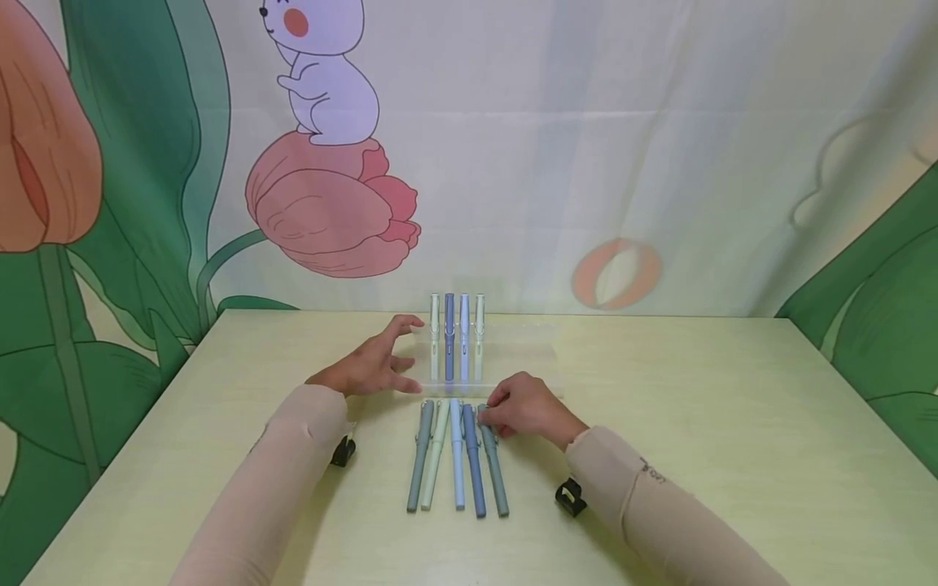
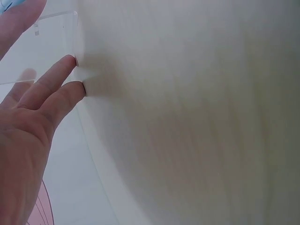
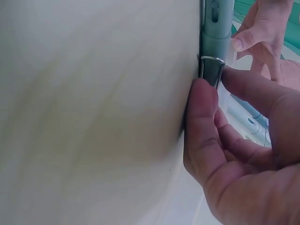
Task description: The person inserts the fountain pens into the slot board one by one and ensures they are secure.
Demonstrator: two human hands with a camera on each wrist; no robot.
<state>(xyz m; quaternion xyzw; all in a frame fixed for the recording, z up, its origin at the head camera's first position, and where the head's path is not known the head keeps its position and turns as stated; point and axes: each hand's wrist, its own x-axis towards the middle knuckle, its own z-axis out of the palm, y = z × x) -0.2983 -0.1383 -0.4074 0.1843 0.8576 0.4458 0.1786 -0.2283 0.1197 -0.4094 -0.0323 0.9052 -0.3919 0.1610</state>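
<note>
"Beside the clear pen rack (image 1: pixel 520 358), how is the left hand (image 1: pixel 374 360) disposed?"

"Fingers apart, at its left end; the rack bears four capped pens (image 1: pixel 449 338)."

"And the right hand (image 1: pixel 531 407)?"

"Clamped on the far end of the rightmost grey-green pen (image 1: pixel 495 468) in the near row."
</note>
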